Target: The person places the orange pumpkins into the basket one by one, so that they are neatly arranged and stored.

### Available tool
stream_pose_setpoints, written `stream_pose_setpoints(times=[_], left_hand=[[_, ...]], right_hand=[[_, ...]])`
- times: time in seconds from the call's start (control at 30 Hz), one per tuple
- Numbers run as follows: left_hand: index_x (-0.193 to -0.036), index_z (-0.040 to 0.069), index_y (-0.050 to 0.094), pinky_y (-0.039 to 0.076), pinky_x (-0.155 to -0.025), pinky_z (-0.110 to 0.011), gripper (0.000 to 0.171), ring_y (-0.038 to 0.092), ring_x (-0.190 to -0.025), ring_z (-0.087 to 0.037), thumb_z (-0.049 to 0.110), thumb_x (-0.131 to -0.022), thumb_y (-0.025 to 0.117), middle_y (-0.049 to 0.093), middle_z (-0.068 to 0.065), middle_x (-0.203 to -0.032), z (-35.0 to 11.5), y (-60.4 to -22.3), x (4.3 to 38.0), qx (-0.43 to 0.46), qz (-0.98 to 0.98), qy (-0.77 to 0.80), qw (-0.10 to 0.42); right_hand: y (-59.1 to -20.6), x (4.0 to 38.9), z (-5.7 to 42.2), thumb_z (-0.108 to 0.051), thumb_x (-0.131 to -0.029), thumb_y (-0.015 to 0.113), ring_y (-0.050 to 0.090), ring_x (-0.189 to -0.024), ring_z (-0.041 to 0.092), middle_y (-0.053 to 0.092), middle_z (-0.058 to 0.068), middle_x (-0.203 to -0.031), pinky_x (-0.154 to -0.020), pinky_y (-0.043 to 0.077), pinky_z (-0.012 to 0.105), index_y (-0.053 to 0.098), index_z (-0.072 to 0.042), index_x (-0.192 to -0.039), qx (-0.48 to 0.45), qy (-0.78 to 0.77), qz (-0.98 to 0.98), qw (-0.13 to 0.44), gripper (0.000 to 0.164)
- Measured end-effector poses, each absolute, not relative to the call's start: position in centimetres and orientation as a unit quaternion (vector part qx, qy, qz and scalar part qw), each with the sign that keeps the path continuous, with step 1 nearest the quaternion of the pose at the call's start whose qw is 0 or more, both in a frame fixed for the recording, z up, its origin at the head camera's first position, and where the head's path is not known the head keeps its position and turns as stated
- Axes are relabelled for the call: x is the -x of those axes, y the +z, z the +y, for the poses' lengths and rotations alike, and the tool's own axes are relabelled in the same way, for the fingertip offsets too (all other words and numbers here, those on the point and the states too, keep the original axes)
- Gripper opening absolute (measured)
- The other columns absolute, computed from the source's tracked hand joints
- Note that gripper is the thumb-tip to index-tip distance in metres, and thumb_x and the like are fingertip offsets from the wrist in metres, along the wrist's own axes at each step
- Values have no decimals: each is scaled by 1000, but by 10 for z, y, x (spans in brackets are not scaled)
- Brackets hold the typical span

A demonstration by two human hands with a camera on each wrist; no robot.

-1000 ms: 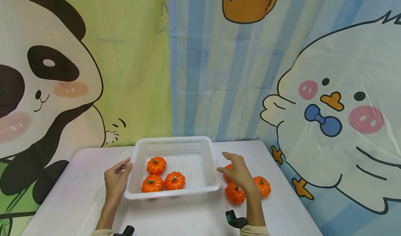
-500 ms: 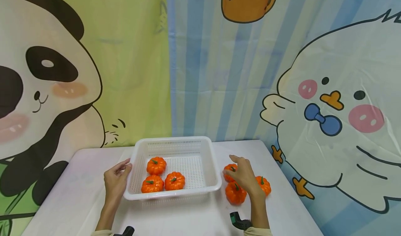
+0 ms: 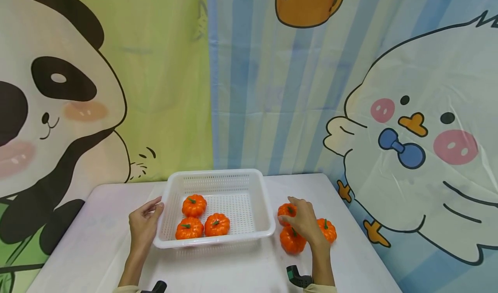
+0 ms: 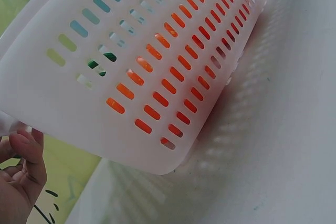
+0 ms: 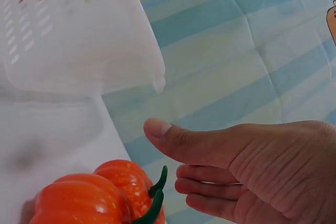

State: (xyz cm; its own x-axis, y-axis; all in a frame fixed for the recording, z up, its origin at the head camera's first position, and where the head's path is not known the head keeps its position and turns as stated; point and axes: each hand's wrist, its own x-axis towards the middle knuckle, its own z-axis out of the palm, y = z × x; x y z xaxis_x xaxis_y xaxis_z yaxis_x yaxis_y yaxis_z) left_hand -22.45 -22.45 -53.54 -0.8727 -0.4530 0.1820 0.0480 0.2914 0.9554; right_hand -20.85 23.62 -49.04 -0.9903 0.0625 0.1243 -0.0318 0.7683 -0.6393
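Note:
A white perforated plastic basket (image 3: 249, 234) stands on the table with three small orange pumpkins inside, one of them (image 3: 217, 224) toward the middle. My left hand (image 3: 144, 224) pinches the basket's left rim; the left wrist view shows curled fingers (image 4: 29, 148) at the edge. Right of the basket, my right hand (image 3: 305, 219) hovers around a pumpkin (image 3: 287, 211), thumb and index finger spread on either side of it. In the right wrist view, the thumb (image 5: 178, 142) is apart from the green-stemmed pumpkins (image 5: 81, 203). Nothing is held there.
Two more pumpkins sit by the right hand, one nearer pumpkin (image 3: 292, 241) and one to the right (image 3: 327, 230), partly behind the wrist. The white table (image 3: 218, 271) ends against a cartoon-printed curtain (image 3: 253, 90).
My right hand has moved right, away from the basket's rim, to the far pumpkin outside it. The left hand and basket have stayed in place.

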Motion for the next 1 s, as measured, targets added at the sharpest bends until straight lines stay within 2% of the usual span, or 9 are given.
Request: stream_pose_setpoints(times=[0.13,0.3,0.5,0.87,1.0], left_hand=[[-134,2,77,54,-70,-9,34,66,-80,7,20,-106,72,79,-2,-103,-225,-535,225,-130,-775,-580,216],[-134,3,77,54,-70,-9,34,65,-78,8,21,-106,72,79,0,-102,-225,-535,225,-130,-775,-580,213],[-135,4,77,54,-70,-9,35,65,-79,6,23,-107,71,79,-6,-105,-225,-534,225,-131,-779,-576,212],[-135,3,77,55,-69,-10,35,65,-78,6,22,-107,71,79,-2,-102,-225,-535,224,-129,-778,-577,212],[-135,3,76,55,-69,-9,35,65,-78,6,23,-107,71,79,-7,-106,-224,-535,225,-131,-778,-577,209]], right_hand=[[-494,209,239,-16,-85,95,59,-141,50,67,26,-149,-114,47,69,65,6,-146,11,341,-937,78,71],[-499,211,243,-18,-85,95,59,-141,50,66,28,-148,-114,48,68,63,6,-148,22,339,-937,81,75],[-506,214,246,-19,-85,95,58,-142,51,65,30,-148,-115,47,68,62,9,-147,37,326,-942,76,75],[-517,218,250,-18,-85,96,61,-138,49,67,31,-145,-117,47,65,62,11,-146,39,327,-941,79,76],[-518,218,251,-18,-85,96,62,-136,49,68,31,-144,-116,48,65,62,12,-145,42,323,-942,83,75]])
